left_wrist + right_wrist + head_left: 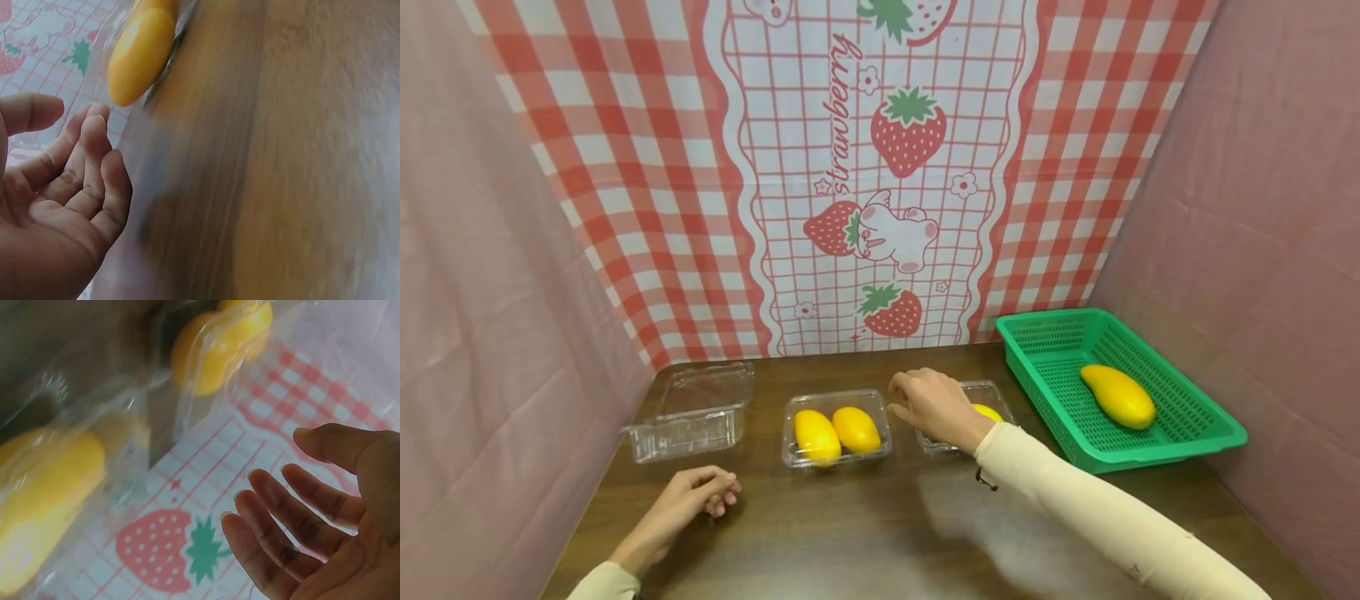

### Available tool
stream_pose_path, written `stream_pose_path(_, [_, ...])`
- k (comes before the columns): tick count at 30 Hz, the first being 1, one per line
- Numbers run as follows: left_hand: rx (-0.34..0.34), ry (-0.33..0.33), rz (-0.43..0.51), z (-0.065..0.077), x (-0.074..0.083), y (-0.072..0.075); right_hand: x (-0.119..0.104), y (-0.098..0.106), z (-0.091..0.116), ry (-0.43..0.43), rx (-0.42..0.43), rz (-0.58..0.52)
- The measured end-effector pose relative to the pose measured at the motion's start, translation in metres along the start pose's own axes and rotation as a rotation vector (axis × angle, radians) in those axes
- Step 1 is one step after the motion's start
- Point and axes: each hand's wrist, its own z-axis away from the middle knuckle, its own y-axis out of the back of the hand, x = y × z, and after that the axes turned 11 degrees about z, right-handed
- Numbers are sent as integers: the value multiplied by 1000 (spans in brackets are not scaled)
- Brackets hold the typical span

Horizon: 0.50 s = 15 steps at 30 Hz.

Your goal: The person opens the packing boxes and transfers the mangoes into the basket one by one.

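Note:
My right hand point(936, 404) hovers by the right clear plastic container point(990, 386), palm down and fingers loosely bent, holding nothing. A yellow mango point(987, 412) lies in that container, partly hidden behind the hand and wrist. The middle clear container point(850, 392) carries two mangoes point(856, 429) side by side. Nearer the front left, my left hand point(688, 500) is held over the table with its fingers loosely curled around nothing. In the left wrist view a mango point(142, 59) shows beyond those fingertips. The right wrist view has a blurred mango point(53, 494) at its left.
An empty clear container point(685, 435) with its lid point(711, 385) raised stands at the back left. On the right, a green basket point(1041, 400) holds one mango point(1120, 397). A strawberry-print cloth point(910, 242) hangs behind the brown table point(850, 533), with pink cloth at both sides.

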Motion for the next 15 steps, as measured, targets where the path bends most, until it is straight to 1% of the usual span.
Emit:
stream_pose_path(3, [-1, 8, 5, -4, -1, -6, -11, -5, -2, 48, 2, -24])
stream_pose_path(7, [-13, -1, 2, -10, -2, -13, -26, -9, -4, 95, -13, -55])
stream_pose_path(13, [-37, -4, 13, -19, -3, -23, -50, -15, -8, 144, -54, -35])
stream_pose_path(15, [-34, 1, 18, -22, -3, -27, -58, -19, -9, 158, -57, -27])
